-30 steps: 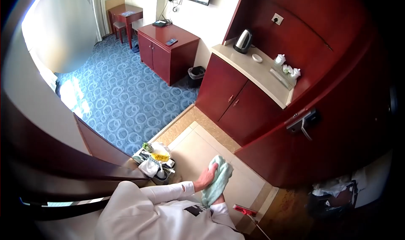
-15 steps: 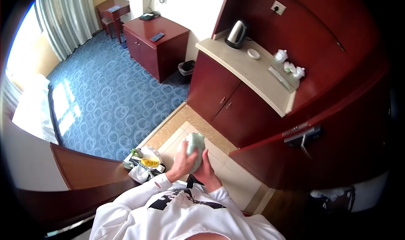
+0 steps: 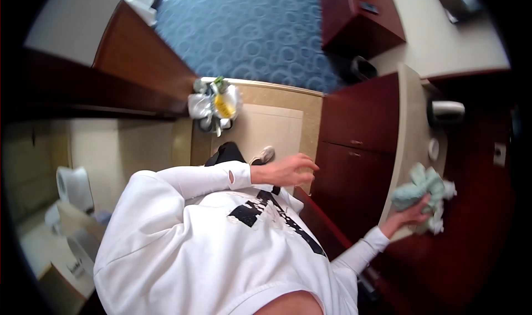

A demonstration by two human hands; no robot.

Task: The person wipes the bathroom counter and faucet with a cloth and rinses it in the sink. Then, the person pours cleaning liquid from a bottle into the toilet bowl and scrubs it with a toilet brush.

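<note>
Now the beige table [image 3: 409, 110] atop the red cabinet [image 3: 354, 149] is my landmark. At its near end my right hand [image 3: 409, 214] presses a pale green cloth [image 3: 420, 188] on the top, fingers clamped on the cloth's lower edge; the cloth lies just beyond them, toward the saucer [image 3: 434, 149] and kettle [image 3: 446, 111] farther along. My left hand [image 3: 285, 171] hovers off the table, before the cabinet, fingers loosely spread and empty.
</note>
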